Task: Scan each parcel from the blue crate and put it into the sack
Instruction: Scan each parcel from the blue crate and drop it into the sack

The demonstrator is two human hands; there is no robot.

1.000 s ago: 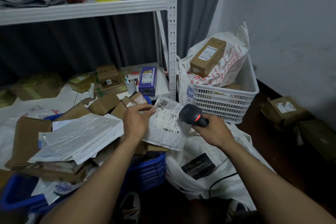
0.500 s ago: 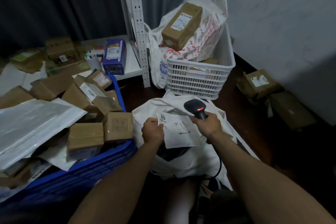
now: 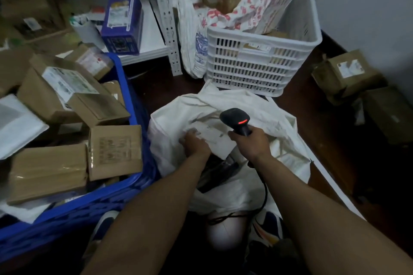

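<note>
- Left hand [image 3: 195,144] pinches a flat, soft white parcel [image 3: 214,135] over the limp white sack [image 3: 257,118].
- Right hand [image 3: 251,142] clasps the black scanner [image 3: 237,119].
- Beside the sack, the blue crate [image 3: 125,187] holds cardboard boxes [image 3: 115,152].

Floor [image 3: 321,123]: dark, bare between items.
Blue crate [image 3: 125,194]: on floor, left.
White sack [image 3: 263,118]: on floor, centre, just beside crate.
White slotted basket [image 3: 257,67]: on floor behind sack.
Brown boxes [image 3: 348,71]: on floor, right, by wall.
Low white shelf [image 3: 152,35]: carries purple box [image 3: 123,22].
</note>
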